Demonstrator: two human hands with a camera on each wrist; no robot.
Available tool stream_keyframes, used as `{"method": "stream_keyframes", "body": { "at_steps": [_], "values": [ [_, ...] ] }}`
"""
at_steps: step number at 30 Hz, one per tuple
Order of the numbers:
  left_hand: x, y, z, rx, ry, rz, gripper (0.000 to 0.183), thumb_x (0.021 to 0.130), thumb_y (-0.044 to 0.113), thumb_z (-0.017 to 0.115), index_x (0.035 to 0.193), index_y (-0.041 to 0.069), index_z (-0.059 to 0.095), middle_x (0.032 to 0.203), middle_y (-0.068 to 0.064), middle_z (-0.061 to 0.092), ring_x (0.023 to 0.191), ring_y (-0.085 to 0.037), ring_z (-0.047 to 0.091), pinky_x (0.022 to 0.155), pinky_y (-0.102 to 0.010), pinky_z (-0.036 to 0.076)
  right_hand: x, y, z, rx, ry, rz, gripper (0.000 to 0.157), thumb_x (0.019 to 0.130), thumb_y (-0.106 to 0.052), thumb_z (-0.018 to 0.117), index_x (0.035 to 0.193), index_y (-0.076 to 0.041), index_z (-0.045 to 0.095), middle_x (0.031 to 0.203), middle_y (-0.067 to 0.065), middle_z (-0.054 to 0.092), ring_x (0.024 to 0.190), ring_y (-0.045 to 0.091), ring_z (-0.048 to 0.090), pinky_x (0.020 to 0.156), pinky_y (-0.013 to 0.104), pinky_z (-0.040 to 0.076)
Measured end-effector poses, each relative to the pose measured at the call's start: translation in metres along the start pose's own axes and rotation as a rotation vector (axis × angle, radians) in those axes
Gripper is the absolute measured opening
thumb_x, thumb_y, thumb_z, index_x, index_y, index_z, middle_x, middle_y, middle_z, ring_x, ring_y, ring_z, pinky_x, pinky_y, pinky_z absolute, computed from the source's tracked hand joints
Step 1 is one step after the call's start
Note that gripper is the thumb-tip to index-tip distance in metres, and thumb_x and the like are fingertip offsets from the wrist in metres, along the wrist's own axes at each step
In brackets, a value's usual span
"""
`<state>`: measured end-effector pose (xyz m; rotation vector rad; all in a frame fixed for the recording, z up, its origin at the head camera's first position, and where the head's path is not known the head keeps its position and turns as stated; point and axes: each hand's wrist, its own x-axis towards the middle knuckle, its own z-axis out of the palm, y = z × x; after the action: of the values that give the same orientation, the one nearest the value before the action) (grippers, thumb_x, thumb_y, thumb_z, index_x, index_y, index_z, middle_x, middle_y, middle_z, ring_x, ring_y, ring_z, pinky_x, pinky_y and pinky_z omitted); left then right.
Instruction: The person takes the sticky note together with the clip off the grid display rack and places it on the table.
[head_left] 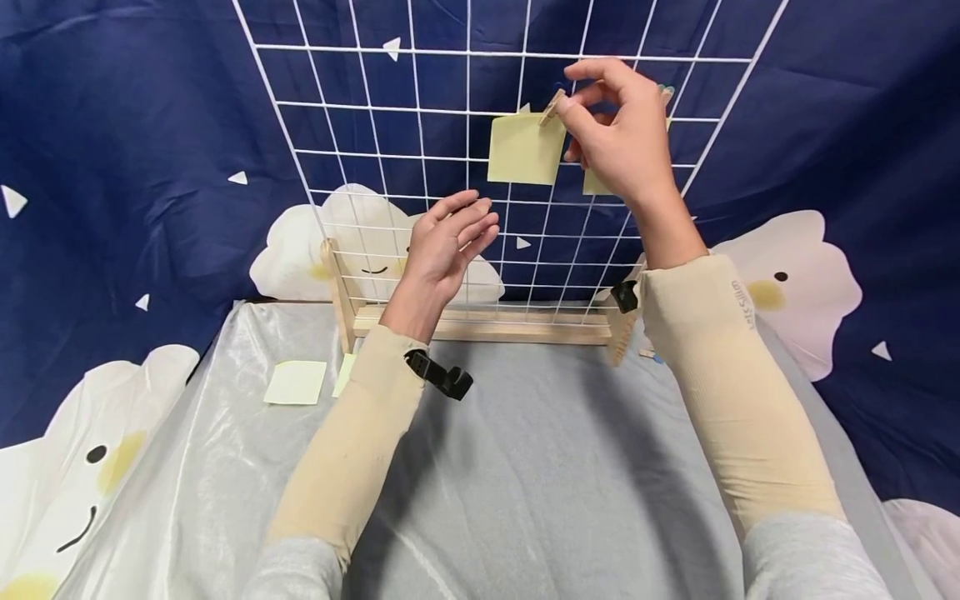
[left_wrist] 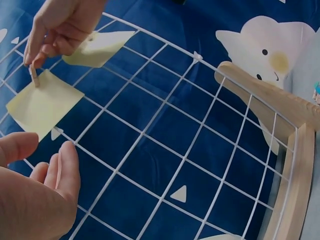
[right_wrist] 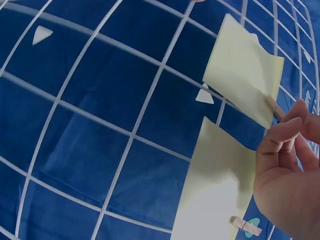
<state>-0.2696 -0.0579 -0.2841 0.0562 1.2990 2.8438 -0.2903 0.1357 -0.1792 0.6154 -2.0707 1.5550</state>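
A small wooden clothespin point(head_left: 551, 110) sits on the top edge of a pale yellow sticky note point(head_left: 523, 150) against the white wire grid point(head_left: 468, 53). My right hand point(head_left: 624, 137) pinches the clothespin's outer end between thumb and fingers. Below the note, my left hand point(head_left: 448, 243) is raised with relaxed fingers, holding nothing and apart from the paper. Partly behind the right hand hangs another yellow note point(right_wrist: 215, 185). A clothespin with a blue-green ornament point(right_wrist: 246, 226) clips its edge in the right wrist view.
The grid stands on a wooden base point(head_left: 487, 327) with upright side pieces. At left on the grey cloth point(head_left: 525, 467) lies a yellow note point(head_left: 296, 383), with another partly under the left forearm. A small blue-tipped item point(head_left: 651, 356) lies by the base's right end.
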Motion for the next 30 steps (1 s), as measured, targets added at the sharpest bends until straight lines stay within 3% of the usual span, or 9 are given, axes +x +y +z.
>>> {"method": "stream_keyframes", "body": {
  "at_steps": [9, 15, 21, 30],
  "values": [
    [0.004, 0.003, 0.012, 0.014, -0.031, -0.020, 0.033, 0.098, -0.006, 0.060, 0.131, -0.007, 0.056, 0.136, -0.026, 0.059, 0.087, -0.022, 0.070, 0.084, -0.030, 0.062, 0.002, -0.002, 0.005, -0.187, 0.027, -0.010, 0.029, 0.097, -0.014, 0.067, 0.123, -0.001, 0.068, 0.082, -0.002, 0.062, 0.049, 0.008, 0.056, 0.052, 0.018, 0.054],
    [0.006, 0.006, 0.020, -0.018, -0.002, 0.014, 0.012, 0.097, -0.006, 0.062, 0.104, 0.003, 0.061, 0.110, -0.018, 0.068, 0.081, -0.020, 0.071, 0.080, -0.029, 0.062, 0.006, -0.004, 0.009, -0.205, 0.022, -0.007, 0.025, 0.098, -0.013, 0.067, 0.118, 0.001, 0.069, 0.082, -0.002, 0.062, 0.051, 0.009, 0.057, 0.054, 0.017, 0.055],
    [0.006, 0.009, 0.024, 0.005, 0.009, 0.059, 0.010, 0.098, -0.003, 0.063, 0.097, 0.006, 0.061, 0.092, -0.012, 0.066, 0.076, -0.018, 0.070, 0.074, -0.026, 0.063, 0.009, -0.005, 0.012, -0.272, 0.023, -0.012, 0.022, 0.100, -0.012, 0.065, 0.115, 0.002, 0.068, 0.080, -0.004, 0.059, 0.050, 0.005, 0.055, 0.054, 0.014, 0.052],
    [0.007, 0.010, 0.027, 0.009, 0.030, 0.061, 0.013, 0.097, -0.005, 0.063, 0.091, 0.006, 0.061, 0.087, -0.013, 0.065, 0.071, -0.018, 0.069, 0.069, -0.025, 0.062, 0.008, -0.006, 0.013, -0.372, 0.024, -0.024, 0.018, 0.101, -0.012, 0.063, 0.112, 0.001, 0.069, 0.079, -0.007, 0.057, 0.051, 0.000, 0.055, 0.053, 0.013, 0.047]
  ]
}}
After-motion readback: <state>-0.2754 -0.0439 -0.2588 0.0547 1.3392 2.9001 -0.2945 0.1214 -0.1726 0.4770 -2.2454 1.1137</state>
